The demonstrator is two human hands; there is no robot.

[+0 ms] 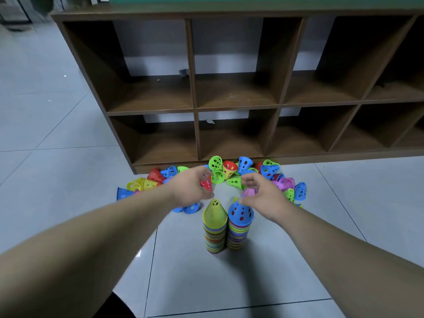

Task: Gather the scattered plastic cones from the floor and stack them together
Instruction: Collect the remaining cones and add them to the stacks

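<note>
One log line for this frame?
left hand: grips red perforated plastic cone | right hand: empty, by blue-topped cone stack | yellow-topped cone stack: beside it | loose cones: on floor

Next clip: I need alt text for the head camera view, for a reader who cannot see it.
A person's left hand grips a red cone while the right hand hovers open over a blue-topped stack of cones, beside a yellow-topped stack. Loose coloured cones litter the tiled floor before a brown cubby shelf.
</note>
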